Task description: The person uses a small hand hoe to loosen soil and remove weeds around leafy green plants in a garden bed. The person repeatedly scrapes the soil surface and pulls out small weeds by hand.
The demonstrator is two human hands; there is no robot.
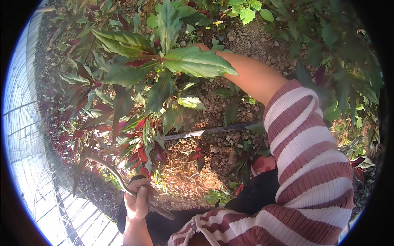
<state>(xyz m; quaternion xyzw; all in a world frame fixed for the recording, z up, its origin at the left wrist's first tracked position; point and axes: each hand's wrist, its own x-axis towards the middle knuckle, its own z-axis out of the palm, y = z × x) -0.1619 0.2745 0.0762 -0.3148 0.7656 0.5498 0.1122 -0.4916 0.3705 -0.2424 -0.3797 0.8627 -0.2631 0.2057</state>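
Observation:
My left hand (pixel 137 196), at the lower left, is closed around the handle of a hand hoe (pixel 115 173). Its curved neck reaches up and left to a dark, narrow blade. Red leaves touch or nearly touch the top of this hand. My right arm, in a striped sleeve, stretches up and left over the soil. A broad green leaf (pixel 200 61) of a tall leafy plant (pixel 160 58) covers most of my right hand (pixel 201 46); its fingers and anything in them are hidden.
Dense green and dark red plants (pixel 92 117) fill the left side, and more foliage (pixel 335 61) stands at the upper right. A dark strip, perhaps a drip hose (pixel 212 130), crosses the cloddy soil (pixel 255 40). Dry grass (pixel 190 181) lies before my knees. Netting (pixel 24 123) curves along the left rim.

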